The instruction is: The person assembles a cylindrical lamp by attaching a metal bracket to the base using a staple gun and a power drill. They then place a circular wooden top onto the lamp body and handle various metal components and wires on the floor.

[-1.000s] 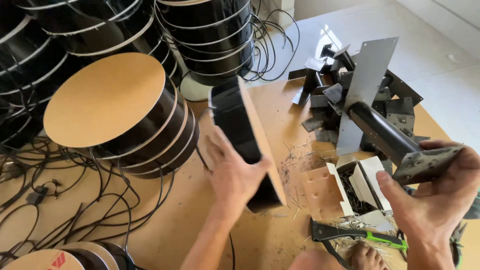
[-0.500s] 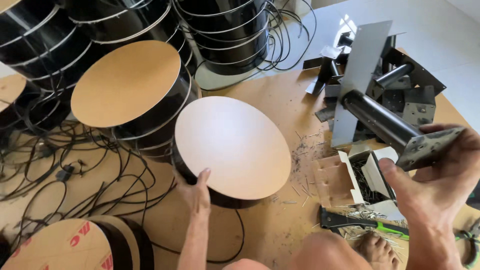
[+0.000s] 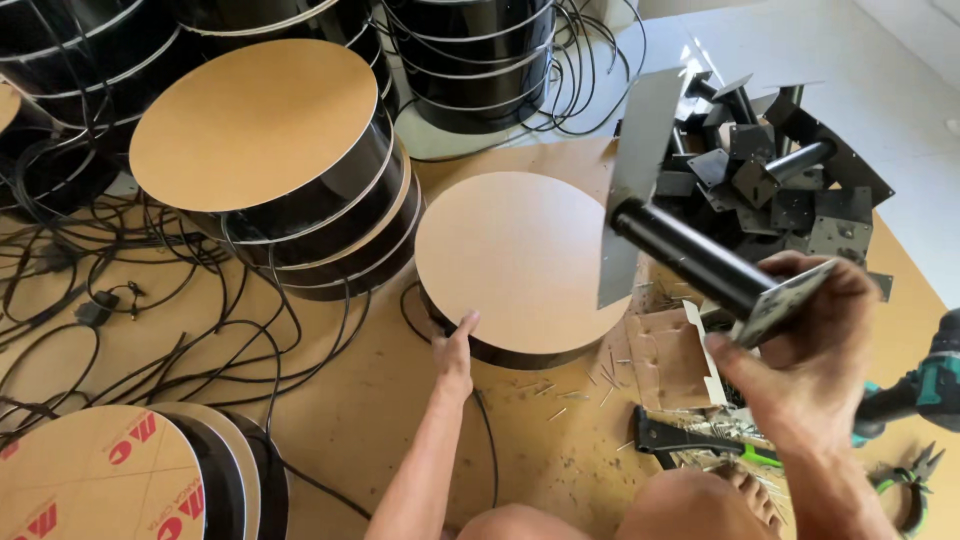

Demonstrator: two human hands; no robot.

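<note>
Left hand is resting open, fingertips touching the black rim of a round drum-shaped unit lying flat on the board floor, its smooth tan cardboard-like face up. Right hand is gripping the square metal end plate of a black tubular bracket, closed around it and held above the unit's right edge; a grey sheet-metal flange is standing at the tube's far end. Matching units are sitting stacked to the left. Tangled black cables are hard to trace. A teal power drill is cut off at the right edge.
</note>
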